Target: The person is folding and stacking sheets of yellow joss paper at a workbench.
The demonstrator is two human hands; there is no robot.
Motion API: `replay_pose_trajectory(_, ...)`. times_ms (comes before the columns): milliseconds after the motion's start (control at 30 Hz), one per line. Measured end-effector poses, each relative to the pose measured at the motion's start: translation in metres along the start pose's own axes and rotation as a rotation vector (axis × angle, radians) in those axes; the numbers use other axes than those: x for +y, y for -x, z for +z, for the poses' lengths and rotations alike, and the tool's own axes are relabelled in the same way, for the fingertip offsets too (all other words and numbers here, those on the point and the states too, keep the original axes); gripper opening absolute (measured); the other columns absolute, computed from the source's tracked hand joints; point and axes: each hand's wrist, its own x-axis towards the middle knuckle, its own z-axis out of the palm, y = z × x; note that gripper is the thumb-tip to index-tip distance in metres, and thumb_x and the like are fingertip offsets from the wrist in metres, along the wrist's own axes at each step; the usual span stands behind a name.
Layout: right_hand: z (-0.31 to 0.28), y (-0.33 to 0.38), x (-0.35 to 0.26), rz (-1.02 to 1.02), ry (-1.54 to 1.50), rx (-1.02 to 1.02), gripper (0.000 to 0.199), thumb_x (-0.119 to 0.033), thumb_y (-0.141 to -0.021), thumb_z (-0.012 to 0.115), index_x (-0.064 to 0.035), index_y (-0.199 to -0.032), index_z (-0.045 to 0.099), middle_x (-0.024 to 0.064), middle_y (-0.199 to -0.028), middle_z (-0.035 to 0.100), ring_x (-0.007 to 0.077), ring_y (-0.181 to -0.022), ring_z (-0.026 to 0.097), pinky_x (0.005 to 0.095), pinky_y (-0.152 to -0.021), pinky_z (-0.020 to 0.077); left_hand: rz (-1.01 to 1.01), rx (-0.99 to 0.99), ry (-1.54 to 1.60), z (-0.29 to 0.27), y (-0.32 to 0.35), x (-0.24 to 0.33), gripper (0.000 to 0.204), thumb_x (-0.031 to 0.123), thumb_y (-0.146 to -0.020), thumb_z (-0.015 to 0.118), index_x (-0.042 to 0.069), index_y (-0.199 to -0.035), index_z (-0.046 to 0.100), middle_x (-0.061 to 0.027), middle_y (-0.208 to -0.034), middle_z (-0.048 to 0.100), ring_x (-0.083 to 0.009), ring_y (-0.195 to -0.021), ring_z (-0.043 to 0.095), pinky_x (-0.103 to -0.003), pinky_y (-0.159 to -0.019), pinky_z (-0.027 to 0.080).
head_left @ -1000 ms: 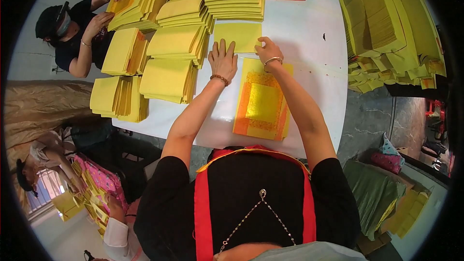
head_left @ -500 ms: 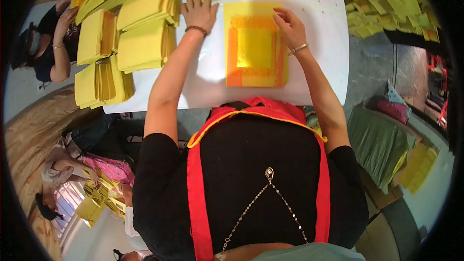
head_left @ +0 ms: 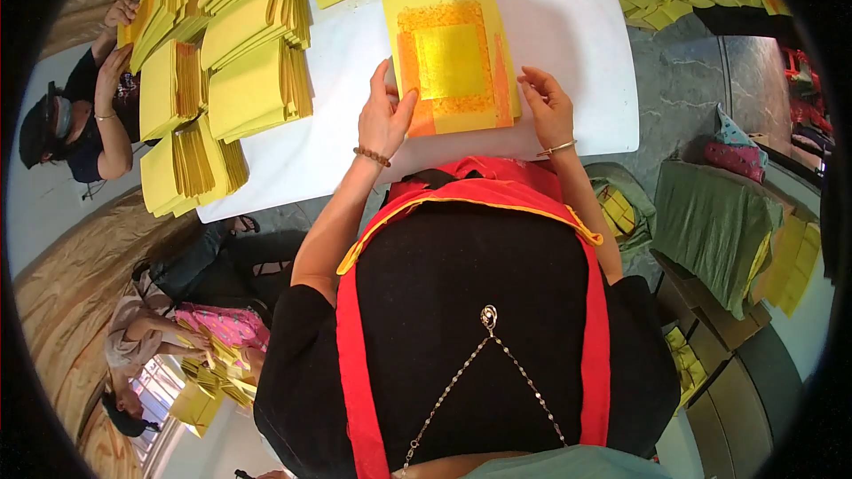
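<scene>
While the paper (head_left: 457,66) lies upper centre, my half-open left grip (head_left: 385,124) thumbs its left edge; my right grip (head_left: 552,115), loosely curled, empty, flanks it. Light, even pressure should avoid creases.

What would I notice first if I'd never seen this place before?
Probably the shiny golden square on the orange-and-yellow paper, which lies on the white table with its near end between the left hand and right hand. Next, the thick bundles of folded yellow paper crowding the table's left side. Then the bright red apron on the person, just below the table's near edge.
</scene>
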Motion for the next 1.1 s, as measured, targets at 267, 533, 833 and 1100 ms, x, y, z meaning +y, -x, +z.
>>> replay_pose_trajectory(267,0.006,0.001,-0.005,0.054,-0.02,-0.088,0.025,-0.01,-0.085,0.052,-0.0029,-0.108,0.056,0.0035,-0.092,0.061,0.0082,-0.079,0.053,0.0205,-0.07,0.0431,-0.075,0.014,0.051,0.002,0.011,0.006,0.055,0.012,-0.078,0.057,0.006,-0.126,0.033,-0.0072,-0.058,0.051,-0.0196,-0.051,0.052,-0.032,-0.047,0.04)
replay_pose_trajectory(533,0.008,-0.002,0.004,0.019,-0.013,-0.033,0.027,-0.01,-0.083,0.054,-0.0032,-0.109,0.055,0.0033,-0.096,0.06,0.009,-0.078,0.054,0.0206,-0.067,0.0444,-0.077,0.033,0.419,0.004,0.007,0.005,0.043,0.005,-0.081,0.054,0.006,-0.121,0.04,0.003,-0.059,0.047,-0.0056,-0.05,0.043,-0.022,-0.044,0.036)
replay_pose_trajectory(833,0.004,-0.006,0.01,0.083,-0.059,-0.085,0.028,-0.009,-0.082,0.055,-0.0029,-0.109,0.054,0.0047,-0.097,0.059,0.009,-0.076,0.054,0.0208,-0.065,0.0453,-0.199,0.045,0.591,0.016,0.0,-0.002,0.033,0.003,-0.081,0.054,0.003,-0.113,0.048,0.0051,-0.06,0.043,-0.003,-0.052,0.038,-0.018,-0.047,0.033)
replay_pose_trajectory(1100,0.012,-0.018,0.006,0.074,0.107,-0.022,0.034,-0.022,-0.082,0.054,-0.0027,-0.11,0.054,0.0088,-0.095,0.06,0.0161,-0.08,0.057,0.0268,-0.07,0.0458,-0.205,-0.024,0.231,0.009,0.006,0.01,0.037,0.011,-0.08,0.056,0.003,-0.115,0.047,-0.0032,-0.066,0.049,-0.0102,-0.061,0.047,-0.024,-0.055,0.039)
